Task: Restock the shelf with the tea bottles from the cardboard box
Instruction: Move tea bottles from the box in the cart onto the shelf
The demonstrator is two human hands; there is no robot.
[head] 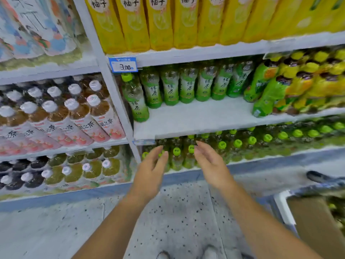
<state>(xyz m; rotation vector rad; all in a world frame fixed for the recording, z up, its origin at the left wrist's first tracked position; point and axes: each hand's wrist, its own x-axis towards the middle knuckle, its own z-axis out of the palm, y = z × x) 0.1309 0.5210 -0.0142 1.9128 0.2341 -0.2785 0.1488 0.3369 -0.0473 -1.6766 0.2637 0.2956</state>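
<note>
My left hand (152, 172) and my right hand (210, 165) are both held out empty, fingers apart, in front of the lowest shelf row. Above them a white shelf (196, 118) carries a row of green tea bottles (188, 85) at its back, and one green tea bottle (135, 98) stands nearer the front at the left end. The front of that shelf is bare. A brown cardboard box (315, 223) sits at the lower right, partly cut off by the frame, with green bottles just visible inside.
Green-capped bottles (222, 146) fill the shelf below. Yellow bottles (160, 25) stand on the shelf above, and green-and-yellow bottles (291, 86) lean at the right. A price tag (123, 64) reads 3.00. Peach tea bottles (74, 116) fill the left bay. Speckled floor lies underfoot.
</note>
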